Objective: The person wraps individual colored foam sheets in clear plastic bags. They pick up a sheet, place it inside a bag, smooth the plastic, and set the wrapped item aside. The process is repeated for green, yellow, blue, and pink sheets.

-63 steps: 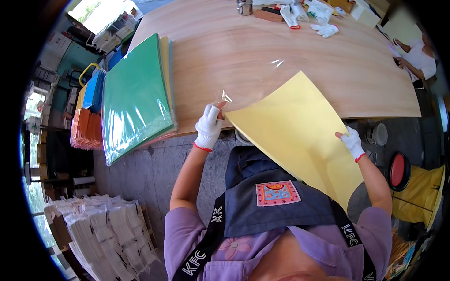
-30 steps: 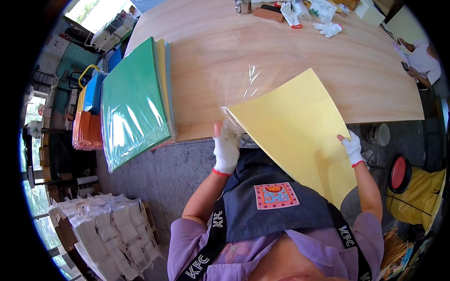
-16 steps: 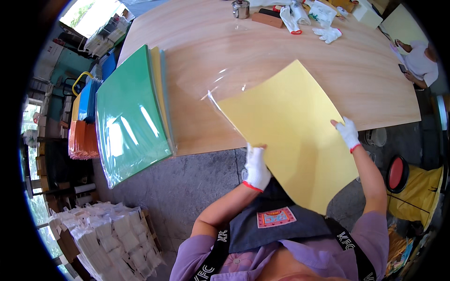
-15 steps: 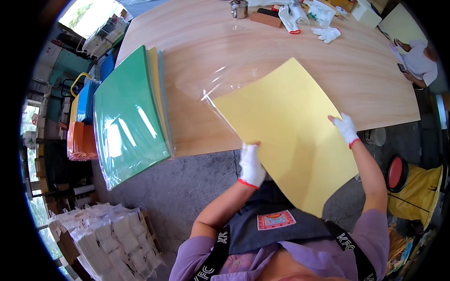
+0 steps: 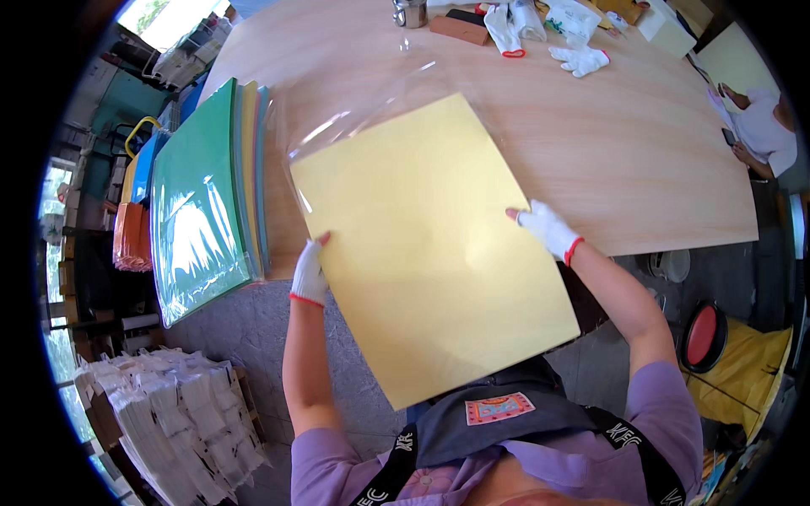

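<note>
A large yellow sheet (image 5: 430, 253), perhaps a stack of sheets, is held tilted between my two gloved hands. Its far end lies in a clear plastic sleeve (image 5: 354, 118) over the table; the near end reaches past the table edge toward my apron. My left hand (image 5: 310, 271) grips the left edge, thumb on top and fingers hidden underneath. My right hand (image 5: 547, 229) grips the right edge in the same way. Both hands wear white gloves with red cuffs and bare thumb tips. Left of them lies a pile of green, yellow and blue sheets (image 5: 202, 194) in clear plastic.
The wooden table (image 5: 641, 169) carries a metal cup (image 5: 410, 12), a brown block (image 5: 458, 30) and a loose white glove (image 5: 580, 59) at the far side. White bundles (image 5: 177, 413) are stacked on the floor at left. Another person (image 5: 764, 126) holds a phone at far right.
The yellow sheet has swung to the left and straightened. My left hand has moved left along with it, and my right hand has shifted left too.
</note>
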A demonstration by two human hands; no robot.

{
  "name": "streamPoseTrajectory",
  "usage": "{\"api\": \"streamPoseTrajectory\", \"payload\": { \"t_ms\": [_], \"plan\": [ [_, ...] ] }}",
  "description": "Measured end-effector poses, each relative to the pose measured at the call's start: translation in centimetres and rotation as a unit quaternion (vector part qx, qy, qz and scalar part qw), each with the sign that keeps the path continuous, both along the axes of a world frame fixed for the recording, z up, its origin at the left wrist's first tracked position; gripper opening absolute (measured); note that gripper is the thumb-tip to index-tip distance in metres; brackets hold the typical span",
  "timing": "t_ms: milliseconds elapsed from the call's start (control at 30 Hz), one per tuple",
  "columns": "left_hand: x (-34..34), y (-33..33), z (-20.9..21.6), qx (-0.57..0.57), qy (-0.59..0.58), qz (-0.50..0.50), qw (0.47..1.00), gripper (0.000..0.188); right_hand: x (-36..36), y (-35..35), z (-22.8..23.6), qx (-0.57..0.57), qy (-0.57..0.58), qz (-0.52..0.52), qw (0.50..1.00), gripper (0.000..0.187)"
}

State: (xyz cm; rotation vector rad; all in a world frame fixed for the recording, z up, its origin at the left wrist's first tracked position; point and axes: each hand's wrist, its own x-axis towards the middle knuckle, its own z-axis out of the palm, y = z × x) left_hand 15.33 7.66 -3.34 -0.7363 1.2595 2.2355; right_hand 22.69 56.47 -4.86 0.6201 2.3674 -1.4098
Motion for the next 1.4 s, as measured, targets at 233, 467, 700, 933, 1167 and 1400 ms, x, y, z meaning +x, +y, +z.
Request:
{"api": "streamPoseTrajectory", "payload": {
  "t_ms": [233, 467, 700, 933, 1167, 1400],
  "plan": [
    [2.6, 0.4, -1.5, -0.041, -0.005, 0.057, 0.998, 0.029, -10.2, 2.8, -3.5, 0.139, 0.299, 0.011, 0.944, 0.058],
    [3.7, 0.9, -1.5, -0.051, 0.037, 0.086, 0.994, 0.034, -13.4, 0.4, -0.6, 0.180, 0.171, 0.064, 0.967, 0.031],
    [9.2, 1.6, -0.7, -0.009, 0.048, 0.088, 0.995, 0.040, -6.2, 3.4, -3.1, 0.045, 0.170, 0.043, 0.984, 0.036],
    [15.2, 3.3, 1.5, -0.034, 0.063, 0.072, 0.995, 0.042, 1.7, 6.2, -8.4, -0.227, 0.104, -0.084, 0.965, 0.047],
    [16.3, 3.8, -2.8, -0.106, -0.019, 0.125, 0.986, 0.042, 2.6, 5.3, -4.6, -0.165, 0.058, -0.114, 0.978, 0.045],
    [14.5, 1.6, -3.4, -0.182, 0.092, 0.126, 0.971, 0.024, 2.1, 4.7, -5.5, -0.200, 0.095, -0.067, 0.973, 0.032]
  ]
}}
